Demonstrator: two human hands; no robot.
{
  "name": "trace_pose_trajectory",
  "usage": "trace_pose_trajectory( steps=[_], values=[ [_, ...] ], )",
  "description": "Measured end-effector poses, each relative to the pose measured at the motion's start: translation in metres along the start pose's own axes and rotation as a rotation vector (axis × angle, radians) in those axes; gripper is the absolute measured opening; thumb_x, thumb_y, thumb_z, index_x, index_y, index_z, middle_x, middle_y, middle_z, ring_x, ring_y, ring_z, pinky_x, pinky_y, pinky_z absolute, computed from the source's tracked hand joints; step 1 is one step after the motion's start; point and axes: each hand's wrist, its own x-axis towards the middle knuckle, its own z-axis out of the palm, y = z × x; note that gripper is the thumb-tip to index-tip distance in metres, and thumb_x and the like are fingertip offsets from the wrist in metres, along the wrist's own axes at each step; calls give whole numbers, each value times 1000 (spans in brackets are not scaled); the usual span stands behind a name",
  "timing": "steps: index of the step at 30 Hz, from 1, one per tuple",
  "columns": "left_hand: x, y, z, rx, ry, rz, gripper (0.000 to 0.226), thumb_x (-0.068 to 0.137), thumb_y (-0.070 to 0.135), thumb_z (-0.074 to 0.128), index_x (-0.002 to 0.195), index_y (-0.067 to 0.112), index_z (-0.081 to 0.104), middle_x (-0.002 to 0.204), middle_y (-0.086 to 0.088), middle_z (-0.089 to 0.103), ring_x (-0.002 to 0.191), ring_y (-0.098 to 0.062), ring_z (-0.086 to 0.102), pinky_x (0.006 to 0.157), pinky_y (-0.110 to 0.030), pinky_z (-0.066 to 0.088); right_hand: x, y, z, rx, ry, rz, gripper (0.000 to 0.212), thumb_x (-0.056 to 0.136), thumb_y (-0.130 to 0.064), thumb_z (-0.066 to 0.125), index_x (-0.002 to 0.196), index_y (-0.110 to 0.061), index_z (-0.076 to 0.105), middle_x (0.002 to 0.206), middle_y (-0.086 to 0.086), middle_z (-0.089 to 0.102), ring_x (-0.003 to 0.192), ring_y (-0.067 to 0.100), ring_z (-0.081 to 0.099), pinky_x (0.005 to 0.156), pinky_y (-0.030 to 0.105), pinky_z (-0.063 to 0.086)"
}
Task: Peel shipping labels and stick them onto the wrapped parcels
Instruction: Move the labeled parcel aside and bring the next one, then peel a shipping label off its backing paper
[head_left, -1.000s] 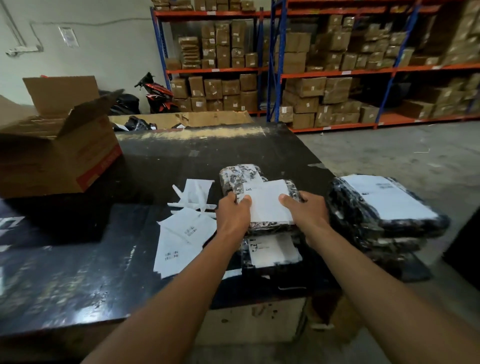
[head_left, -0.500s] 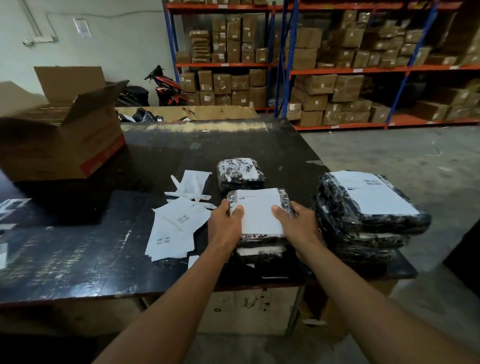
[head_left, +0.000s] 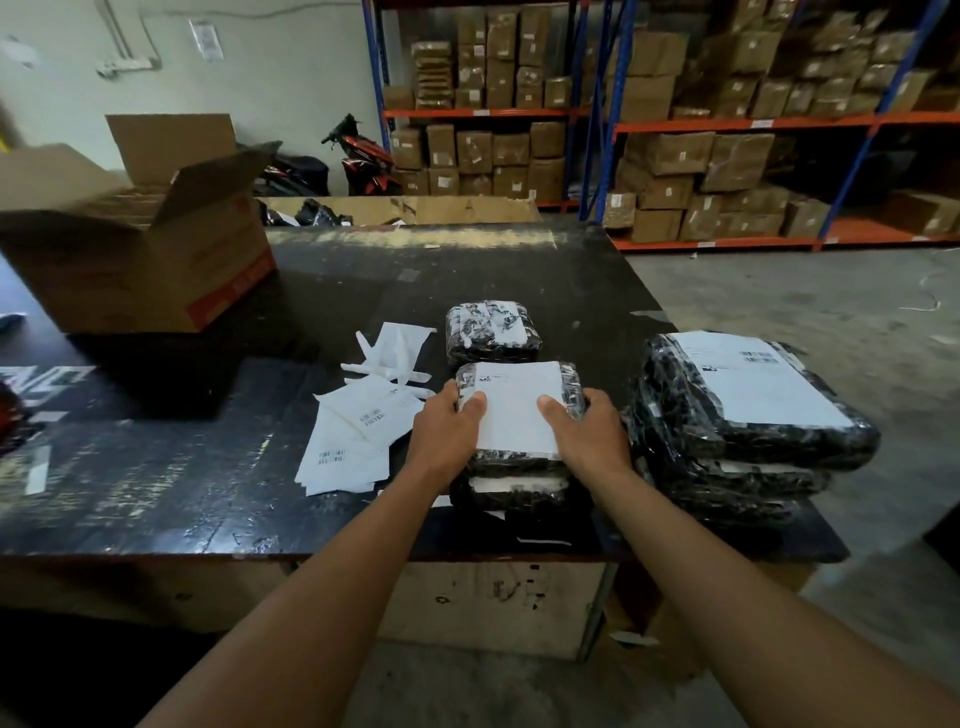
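White label (head_left: 519, 405), print unreadable, on wrapped parcel (head_left: 572, 387); left hand (head_left: 447, 434) and right hand (head_left: 589, 439) fingers (head_left: 551, 409) grip its sides.

Loose labels (head_left: 353, 441) left of parcel (head_left: 519, 405), parcel stack (head_left: 737, 421) right.

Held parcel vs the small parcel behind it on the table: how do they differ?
The held parcel carries a full white label on top; the rear parcel shows only patchy white. The held parcel sits on another parcel, gripped by left hand and right hand; the rear parcel lies alone on the table, untouched. Both are black-wrapped.
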Motion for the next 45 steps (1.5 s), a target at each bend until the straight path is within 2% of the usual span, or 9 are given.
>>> trace_pose_trajectory(
  steps=[3, 6, 14, 24, 30, 35, 38, 41, 45],
  values=[
    [0, 3, -8, 29, 6, 7, 55, 101, 46, 41, 133, 4, 52, 135, -13, 58, 123, -30, 54, 100, -42, 43, -5, -14, -6, -134, 11, -34, 81, 94, -49, 57, 154, -9, 20, 156, 12, 36, 140, 33, 37, 111, 43, 33],
    [3, 5, -25, 72, 80, 33, 54, 101, 42, 41, 133, 0, 50, 138, -14, 56, 127, -32, 50, 106, -42, 38, -11, -39, -7, -226, 108, -191, 67, 97, -42, 55, 150, -10, 31, 152, 11, 41, 136, 32, 42, 107, 41, 36],
    [31, -31, -114, 320, 332, 46, 25, 99, 16, 49, 109, 3, 68, 104, -18, 71, 82, -24, 63, 68, -33, 49, -29, -103, 79, -343, -66, -398, 14, 91, -13, 57, 102, -10, 64, 102, 8, 68, 99, 29, 62, 78, 32, 47],
    [77, -126, -139, 627, -59, 218, 52, 93, 8, 59, 143, 20, 48, 154, -2, 40, 137, -23, 44, 112, -36, 37, -14, -62, 192, -651, -225, -279, 33, 94, -18, 57, 125, -7, 58, 133, 13, 59, 123, 33, 53, 96, 36, 46],
    [99, -150, -145, 916, -269, 345, 46, 97, 14, 49, 143, 21, 49, 144, -5, 50, 130, -26, 47, 104, -40, 44, -7, -43, 215, -811, -199, -249, 28, 90, -40, 63, 104, -16, 65, 119, 5, 63, 117, 32, 49, 88, 36, 44],
    [106, -157, -150, 832, -222, 422, 36, 99, 16, 51, 132, 24, 61, 131, -3, 61, 119, -24, 51, 97, -38, 48, -7, -42, 219, -805, -126, -223, 22, 92, -32, 63, 91, -14, 74, 110, 2, 63, 112, 30, 49, 90, 40, 46],
    [107, -153, -152, 808, -227, 415, 40, 96, 12, 51, 131, 26, 62, 130, -2, 62, 116, -25, 54, 96, -41, 47, -11, -43, 220, -857, -86, -302, 37, 96, -27, 56, 60, -18, 52, 97, 3, 53, 105, 30, 50, 82, 37, 45],
    [114, -137, -161, 616, -142, 362, 39, 95, 10, 50, 130, 22, 63, 128, -6, 65, 114, -25, 61, 97, -41, 51, -9, -51, 215, -831, 12, -421, 22, 98, -23, 53, 92, -13, 71, 114, 8, 52, 108, 29, 45, 80, 36, 45],
    [132, -86, -183, 219, 14, 292, 33, 97, 19, 54, 129, 17, 63, 131, -6, 64, 114, -20, 62, 86, -25, 48, 3, -80, 194, -608, 127, -582, 29, 92, -22, 61, 118, -9, 63, 114, 0, 55, 97, 16, 59, 82, 36, 52]
  ],
)
